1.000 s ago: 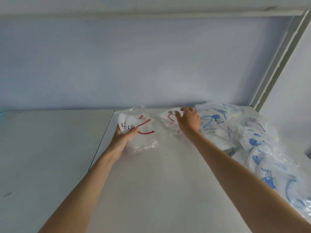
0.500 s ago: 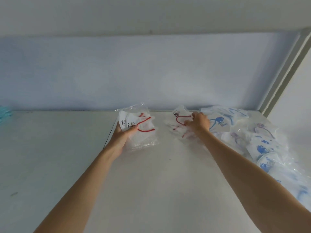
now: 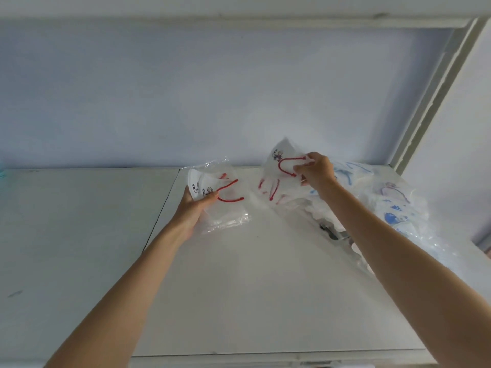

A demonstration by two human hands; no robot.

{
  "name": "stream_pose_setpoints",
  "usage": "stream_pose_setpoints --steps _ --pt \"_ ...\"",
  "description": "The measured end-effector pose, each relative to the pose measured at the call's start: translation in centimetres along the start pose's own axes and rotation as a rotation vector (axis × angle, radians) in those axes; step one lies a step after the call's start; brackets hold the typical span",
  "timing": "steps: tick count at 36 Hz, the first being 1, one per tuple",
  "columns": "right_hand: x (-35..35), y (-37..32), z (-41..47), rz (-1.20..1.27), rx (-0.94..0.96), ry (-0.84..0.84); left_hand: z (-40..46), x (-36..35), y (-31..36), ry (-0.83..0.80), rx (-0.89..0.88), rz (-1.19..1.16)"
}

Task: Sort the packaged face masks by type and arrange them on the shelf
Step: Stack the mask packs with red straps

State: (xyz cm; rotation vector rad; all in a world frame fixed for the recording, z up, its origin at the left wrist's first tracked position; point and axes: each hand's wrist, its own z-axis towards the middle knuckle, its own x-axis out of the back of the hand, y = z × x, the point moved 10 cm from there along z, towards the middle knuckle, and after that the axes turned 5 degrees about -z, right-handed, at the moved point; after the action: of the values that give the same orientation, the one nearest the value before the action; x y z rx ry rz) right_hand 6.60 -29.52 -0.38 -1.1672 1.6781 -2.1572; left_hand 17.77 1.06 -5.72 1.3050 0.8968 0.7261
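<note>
The shelf board [image 3: 239, 288] looks smooth, matt and painted white, like coated metal or laminate. The red-strapped masks at centre-left [image 3: 220, 192] sit in clear, glossy, crinkled plastic film; the masks themselves look soft, matt white fabric with red cord loops. The far-right pile of blue-printed packs [image 3: 393, 205] shows the same shiny wrinkled wrap. The back wall [image 3: 212, 102] is matt.

two hands [image 3: 192, 208], several red-strapped masks [image 3: 220, 192], a pile of blue-strapped masks [image 3: 393, 216], uncountable
</note>
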Motion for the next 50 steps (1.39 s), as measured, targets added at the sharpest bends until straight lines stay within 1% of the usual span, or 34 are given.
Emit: stream_pose_setpoints --steps 3,5,7,9,11,12,14,16,17,18,20,22,24,27,31,34,36,37,38,39,40,41,42,43,45,47,50 --pt "-0.3 2.1 -0.8 -0.149 -0.036 -0.029 -0.6 0.0 -0.3 -0.004 0.022 0.002" --pt "-0.2 2.7 -1.4 -0.274 0.002 -0.013 -0.9 0.0 -0.4 -0.025 0.025 0.021" --pt "0.4 2.7 -1.9 -0.387 0.066 0.056 -0.9 0.2 -0.7 -0.059 0.016 0.030" --pt "1.4 2.1 -2.5 -0.417 0.136 0.150 -1.0 0.2 -0.8 -0.077 0.011 0.033" --pt "2.3 1.1 -3.0 -0.329 0.202 0.216 -1.3 0.1 -0.6 -0.081 0.013 0.039" --pt "2.7 0.6 -3.2 -0.243 0.223 0.224 -1.3 0.2 -0.5 -0.077 0.014 0.041" --pt "3.0 -0.4 -3.7 0.020 0.223 0.175 -1.5 0.1 -0.3 -0.063 0.020 0.042" --pt "2.3 -1.3 -4.3 0.350 0.182 0.046 -1.4 0.0 -0.3 -0.046 0.026 0.030" --pt "1.7 -1.9 -4.7 0.473 0.172 -0.040 -1.3 -0.1 -0.3 -0.039 0.023 0.021" --pt "0.9 -2.6 -5.3 0.543 0.170 -0.128 -1.3 -0.3 -0.4 -0.032 0.024 0.007" --pt "-0.9 -3.5 -6.4 0.543 0.162 -0.286 -1.4 -0.5 -0.5 -0.017 0.039 -0.017" --pt "-2.3 -3.5 -7.1 0.444 0.157 -0.369 -1.5 -0.7 -0.6 -0.014 0.059 -0.029" --pt "-3.4 -3.1 -7.6 0.322 0.155 -0.393 -1.7 -0.9 -0.6 -0.018 0.083 -0.030" --pt "-4.7 -3.1 -8.2 0.168 0.170 -0.393 -1.8 -1.3 -0.7 -0.028 0.098 -0.028" --pt "-6.4 -3.9 -8.7 -0.033 0.273 -0.377 -1.9 -2.0 -0.6 -0.055 0.087 -0.030" --pt "-7.3 -4.7 -9.2 -0.047 0.319 -0.375 -1.9 -2.0 -0.5 -0.067 0.083 -0.009" --pt "-7.4 -4.5 -8.9 0.004 0.287 -0.376 -1.8 -1.4 -0.6 -0.046 0.083 0.003" --pt "-6.9 -4.2 -8.4 0.045 0.254 -0.343 -1.8 -1.0 -0.6 -0.027 0.083 0.007" --pt "-6.1 -3.5 -7.6 0.067 0.218 -0.272 -1.9 -0.6 -0.5 -0.008 0.082 0.013" --pt "-4.9 -2.9 -6.7 0.031 0.191 -0.172 -1.9 0.0 -0.5 0.015 0.084 0.008" --pt "-3.5 -2.2 -5.9 -0.079 0.177 -0.065 -1.9 0.5 -0.6 0.033 0.086 0.002" --pt "-2.3 -1.4 -5.2 -0.245 0.160 0.016 -1.9 1.0 -0.6 0.047 0.088 -0.005" --pt "-1.5 -0.5 -4.6 -0.439 0.142 0.060 -1.9 1.4 -0.6 0.055 0.086 -0.006" --pt "-1.3 0.5 -4.1 -0.627 0.122 0.052 -1.9 1.8 -0.5 0.064 0.081 -0.006" --pt "-1.8 2.5 -3.5 -0.909 0.074 -0.047 -1.7 2.7 -0.6 0.088 0.078 -0.006" --pt "-2.6 3.9 -3.4 -1.031 0.041 -0.118 -1.6 3.1 -0.6 0.098 0.077 0.002" --pt "-3.4 4.3 -3.1 -1.052 0.052 -0.136 -1.3 3.2 -0.7 0.098 0.075 0.023"
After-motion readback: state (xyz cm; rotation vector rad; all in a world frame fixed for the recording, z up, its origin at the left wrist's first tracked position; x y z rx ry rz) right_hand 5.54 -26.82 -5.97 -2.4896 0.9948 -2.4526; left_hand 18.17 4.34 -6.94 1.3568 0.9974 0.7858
